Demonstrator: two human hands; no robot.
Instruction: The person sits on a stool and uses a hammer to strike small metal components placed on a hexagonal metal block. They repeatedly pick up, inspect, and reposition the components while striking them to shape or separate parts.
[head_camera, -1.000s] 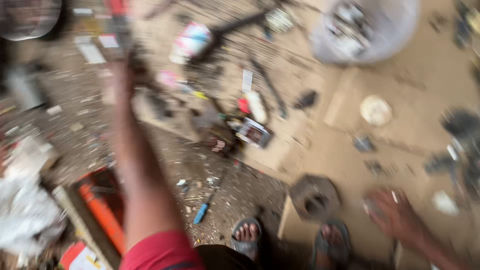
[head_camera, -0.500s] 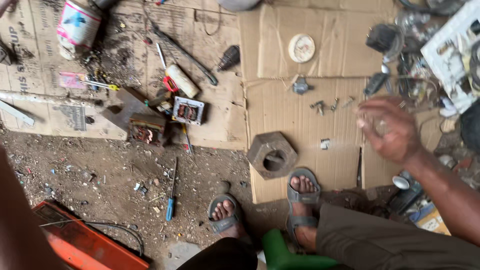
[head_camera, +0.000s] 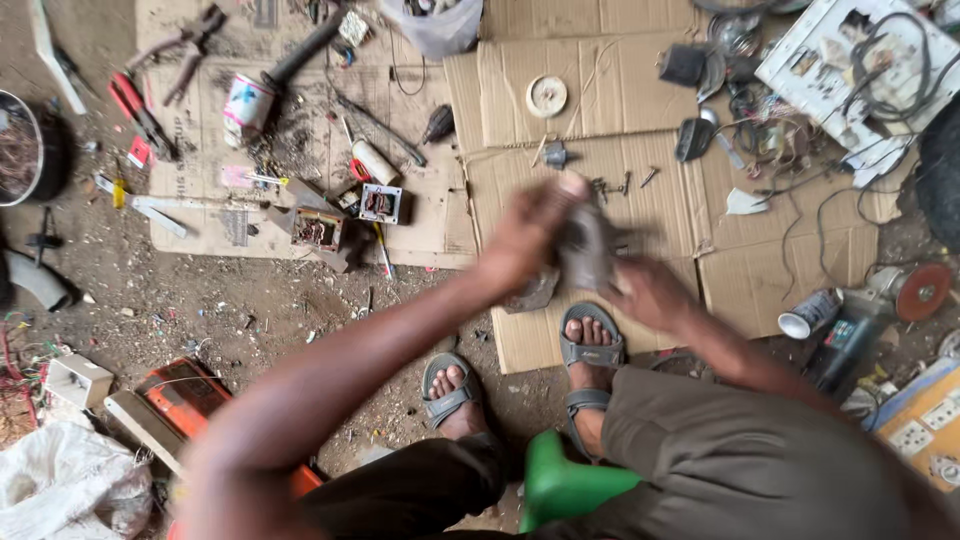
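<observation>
Head view, looking down past the knees: both hands meet over the cardboard sheet (head_camera: 640, 190) spread on the dirt floor (head_camera: 230, 310). The left hand (head_camera: 530, 235) and the right hand (head_camera: 650, 292) are closed around a grey metal part (head_camera: 588, 245), one on each side; motion blur hides the exact finger positions, but both hands clearly have hold of it. The part is held above the near edge of the cardboard, just beyond the sandalled feet (head_camera: 590, 345). Directly under the left hand, a dark lump (head_camera: 530, 292) lies on the cardboard, too blurred and covered to identify.

Open room: the cardboard to the far side of the hands is mostly bare, with only a white disc (head_camera: 546, 96) and a few small screws (head_camera: 625, 183) on it. To the right, a tangle of wires (head_camera: 800, 150) and a white panel (head_camera: 850, 60) crowd the cardboard's far right corner. A small can (head_camera: 808, 313) lies just off its right edge. To the left, beyond the cardboard's left edge, a second sheet carries a paint tin (head_camera: 246, 100), pliers (head_camera: 185, 45) and two small coil blocks (head_camera: 350, 215). An orange case (head_camera: 185, 395) lies on the near left floor. A green stool (head_camera: 560, 485) shows between the legs.
</observation>
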